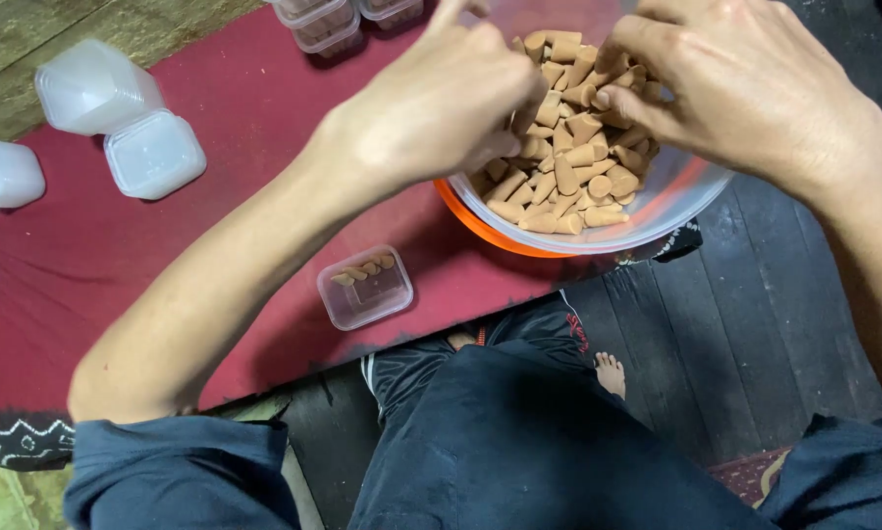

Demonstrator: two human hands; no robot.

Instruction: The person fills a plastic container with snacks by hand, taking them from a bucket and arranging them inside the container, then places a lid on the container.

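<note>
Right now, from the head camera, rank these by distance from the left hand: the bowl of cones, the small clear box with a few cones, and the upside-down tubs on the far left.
1. Bowl of cones: under the left hand.
2. Small clear box: on the red mat, below the forearm.
3. Upside-down tubs: far left.

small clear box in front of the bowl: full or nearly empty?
Nearly empty. The small clear box sits lidless on the red mat, with only a few tan cones along its far side and bare floor elsewhere.
</note>
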